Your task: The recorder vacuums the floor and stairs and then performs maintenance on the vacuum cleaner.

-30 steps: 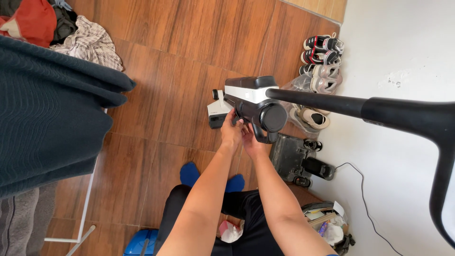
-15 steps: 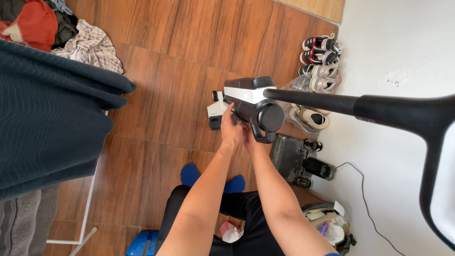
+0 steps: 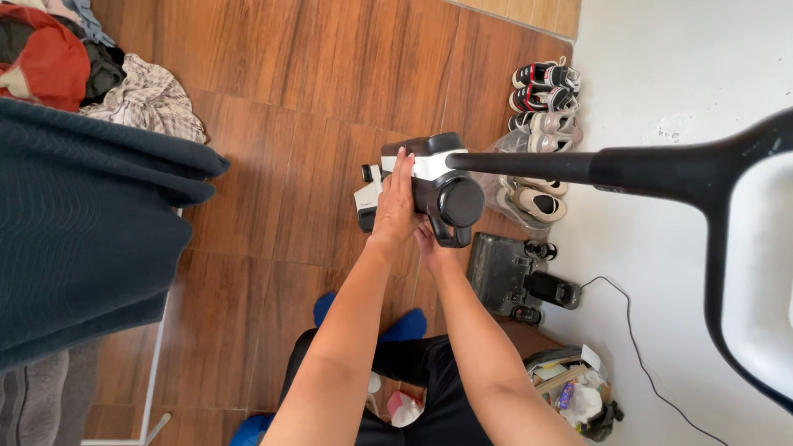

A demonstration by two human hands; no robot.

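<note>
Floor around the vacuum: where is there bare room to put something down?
Bare wood floor lies between the clothes pile and the vacuum. Along the wall it is crowded: shoes, a dock and a rubbish basket.

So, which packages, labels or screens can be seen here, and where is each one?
Small packet: on the floor by the person's legs, crumpled, pink and white.
Bin: bottom right by the wall, filled with mixed paper and wrappers.
No screen or sign shows.
</note>
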